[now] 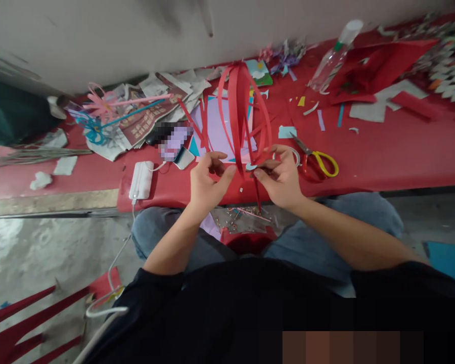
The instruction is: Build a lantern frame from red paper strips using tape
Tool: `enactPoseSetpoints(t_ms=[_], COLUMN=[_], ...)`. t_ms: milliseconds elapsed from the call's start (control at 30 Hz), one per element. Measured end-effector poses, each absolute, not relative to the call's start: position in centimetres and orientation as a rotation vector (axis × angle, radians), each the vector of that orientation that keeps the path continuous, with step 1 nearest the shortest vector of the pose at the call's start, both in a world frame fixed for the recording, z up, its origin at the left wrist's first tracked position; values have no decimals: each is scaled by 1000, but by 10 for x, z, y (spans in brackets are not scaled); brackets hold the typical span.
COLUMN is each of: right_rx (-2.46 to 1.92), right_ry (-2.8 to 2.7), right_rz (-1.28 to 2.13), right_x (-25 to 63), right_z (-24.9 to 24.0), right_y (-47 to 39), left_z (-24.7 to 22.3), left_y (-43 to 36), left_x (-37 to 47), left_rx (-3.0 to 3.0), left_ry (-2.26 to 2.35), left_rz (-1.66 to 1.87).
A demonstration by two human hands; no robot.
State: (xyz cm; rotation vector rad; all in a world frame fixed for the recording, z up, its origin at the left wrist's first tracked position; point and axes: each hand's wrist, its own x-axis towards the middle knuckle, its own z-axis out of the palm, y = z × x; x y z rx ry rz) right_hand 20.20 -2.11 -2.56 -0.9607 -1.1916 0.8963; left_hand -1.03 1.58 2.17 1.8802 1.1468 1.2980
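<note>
Red paper strips [234, 106] rise in tall loops, bunched into a cage shape above the table's front edge. My right hand [282, 179] pinches a small pale-blue paper piece [251, 166] at the lower ends of these strips, and one strip hangs below it. Just left of the loops is my left hand [212, 179], its fingers curled but apart from the thumb, with nothing visible between them. Behind the loops lie lilac paper sheets [218, 124]. Scissors with yellow handles [320, 161] rest to the right of my right hand.
A white power bank [141, 180] with a cable lies at left, near a phone [184, 157]. Newspaper [147, 119] and pink and blue paper flowers [94, 129] are behind it. A clear bottle [331, 60] stands at the back right. Scraps litter the red-covered table [394, 156].
</note>
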Motion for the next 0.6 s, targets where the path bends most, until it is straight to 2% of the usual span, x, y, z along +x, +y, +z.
enactPoseSetpoints(t_ms=[200, 400, 600], right_rx=[-908, -966, -1061], right_ry=[-1247, -1167, -1082], right_rz=[865, 998, 1026], right_x=[205, 203, 206], right_z=[-24, -13, -26], right_y=[-20, -25, -14], left_z=[17, 15, -10], left_y=[11, 7, 21], left_x=[-3, 0, 8], left_rx=[1949, 1717, 1595], left_ry=[1076, 1014, 1040], left_rz=[1257, 1047, 956])
